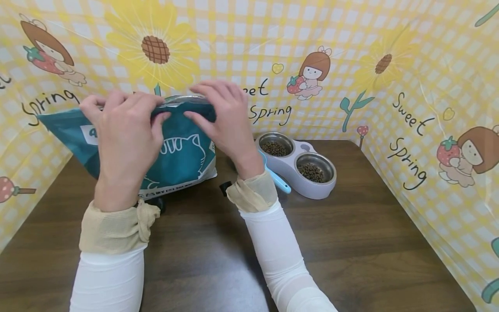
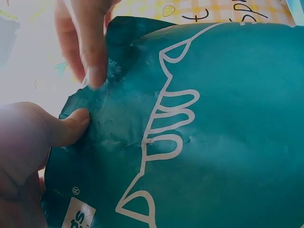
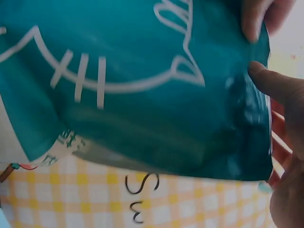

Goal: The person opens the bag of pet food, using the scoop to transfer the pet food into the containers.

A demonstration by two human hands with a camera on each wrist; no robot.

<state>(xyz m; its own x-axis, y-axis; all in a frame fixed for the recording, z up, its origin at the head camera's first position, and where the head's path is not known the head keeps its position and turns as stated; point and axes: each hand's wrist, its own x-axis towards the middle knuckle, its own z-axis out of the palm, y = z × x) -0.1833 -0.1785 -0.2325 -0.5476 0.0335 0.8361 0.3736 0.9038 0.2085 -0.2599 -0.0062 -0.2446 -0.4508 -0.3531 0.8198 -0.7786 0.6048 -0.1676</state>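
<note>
A teal pet food bag (image 1: 181,162) with a white cat outline stands at the back left of the table, its top edge raised between both hands. My left hand (image 1: 126,134) grips the top edge left of the middle, thumb on the near face and fingers over the far side. Toward the right end of that edge, my right hand (image 1: 230,119) pinches the rim between thumb and fingers. A silvery inner strip (image 1: 185,99) shows along the top between them. In the right wrist view, the right thumb (image 3: 273,83) presses the bag's face; its fingers are partly hidden behind.
Right of the bag stands a light grey double feeder (image 1: 313,188) with two metal bowls holding brown kibble (image 1: 312,172). A light blue handle (image 1: 278,180) lies against it, partly hidden by the right wrist. Yellow checked cloth (image 1: 269,39) walls the wooden table (image 1: 370,242).
</note>
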